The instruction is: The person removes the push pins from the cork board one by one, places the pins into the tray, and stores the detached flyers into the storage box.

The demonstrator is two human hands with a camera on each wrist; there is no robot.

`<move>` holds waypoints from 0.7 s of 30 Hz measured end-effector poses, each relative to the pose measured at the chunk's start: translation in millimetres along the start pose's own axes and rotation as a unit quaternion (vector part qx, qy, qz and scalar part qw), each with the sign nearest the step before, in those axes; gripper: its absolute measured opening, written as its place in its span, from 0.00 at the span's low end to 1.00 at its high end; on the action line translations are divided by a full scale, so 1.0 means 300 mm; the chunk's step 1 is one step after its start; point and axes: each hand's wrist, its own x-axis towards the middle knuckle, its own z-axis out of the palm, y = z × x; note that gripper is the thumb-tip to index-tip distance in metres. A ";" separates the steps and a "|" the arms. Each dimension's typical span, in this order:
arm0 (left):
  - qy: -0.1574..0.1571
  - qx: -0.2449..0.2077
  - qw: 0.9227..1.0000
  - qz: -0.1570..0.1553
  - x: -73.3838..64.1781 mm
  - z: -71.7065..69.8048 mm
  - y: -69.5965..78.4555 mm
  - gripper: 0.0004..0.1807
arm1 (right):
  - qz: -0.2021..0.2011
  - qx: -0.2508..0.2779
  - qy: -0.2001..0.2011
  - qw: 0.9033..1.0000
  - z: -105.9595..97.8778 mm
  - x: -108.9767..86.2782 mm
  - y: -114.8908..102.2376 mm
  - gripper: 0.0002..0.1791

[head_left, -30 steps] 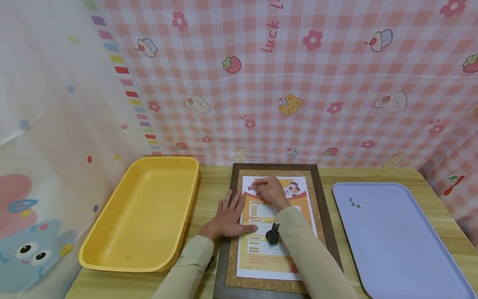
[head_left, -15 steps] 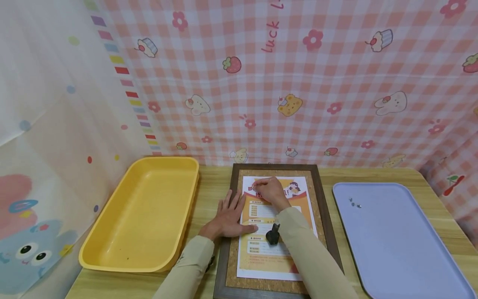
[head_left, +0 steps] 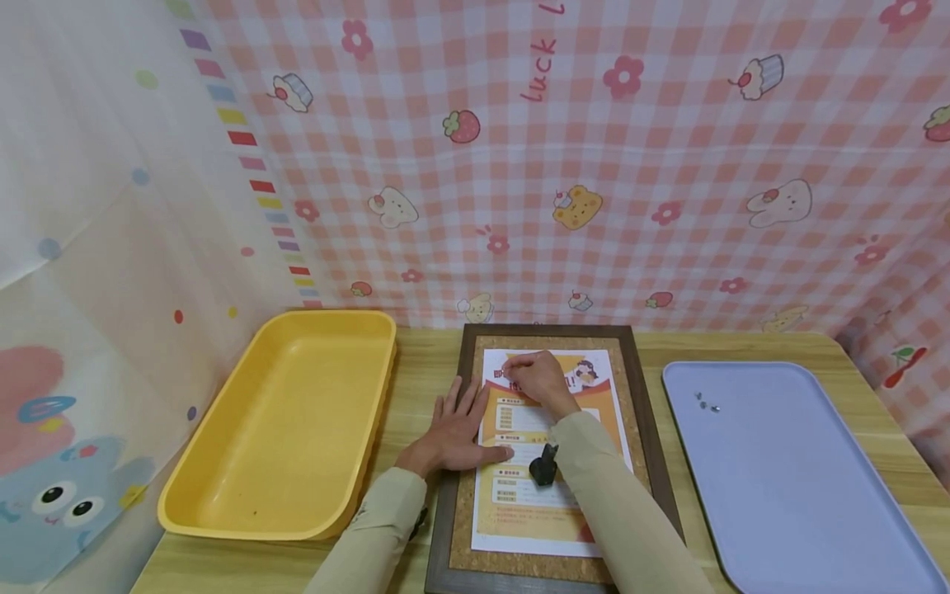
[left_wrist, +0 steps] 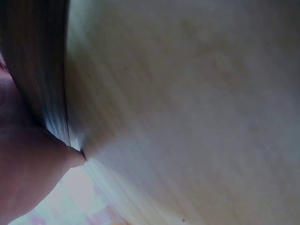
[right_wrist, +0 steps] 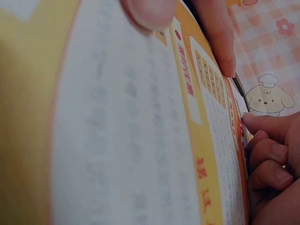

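A printed orange-and-white poster (head_left: 530,540) lies on a cork board (head_left: 486,564) with a dark wooden frame. My left hand (head_left: 454,437) rests flat with spread fingers over the board's left frame and the poster's left edge. My right hand (head_left: 540,384) is bent over the poster's upper left, its fingertips on the paper. In the right wrist view, the curled fingers (right_wrist: 276,152) of the right hand meet the poster. They seem to pinch a small pin, mostly hidden. Several small shiny pins (head_left: 703,404) lie in the lilac tray (head_left: 801,487).
A deep yellow tray (head_left: 275,429) stands left of the board on the wooden table (head_left: 419,363). To the right is the lilac tray. A pink checked curtain (head_left: 519,181) hangs behind the table. A black wrist device (head_left: 543,468) sits under the right cuff.
Both hands stay in place, with the right fingertips still at the poster's upper left. The head view has shifted very slightly.
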 end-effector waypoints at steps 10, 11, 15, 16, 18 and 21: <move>0.001 -0.001 1.000 0.002 0.002 0.003 0.003 0.59 | -0.002 0.009 0.000 1.000 -0.004 -0.005 0.004 0.06; 0.000 -0.001 1.000 0.002 0.002 0.003 0.003 0.59 | -0.001 0.012 -0.003 1.000 -0.004 -0.004 0.005 0.06; 0.000 -0.004 1.000 0.000 0.003 0.002 0.002 0.59 | -0.003 0.022 -0.010 1.000 -0.007 -0.005 0.007 0.06; 0.000 -0.006 1.000 -0.001 0.002 0.001 0.002 0.59 | -0.004 0.024 -0.013 1.000 -0.007 -0.005 0.007 0.06; 0.001 -0.007 1.000 -0.002 0.002 0.000 0.002 0.59 | -0.009 0.029 -0.014 0.999 -0.008 -0.007 0.007 0.06; 0.000 -0.005 1.000 -0.002 0.002 0.002 0.000 0.59 | -0.017 0.032 -0.016 0.999 -0.007 -0.010 0.008 0.06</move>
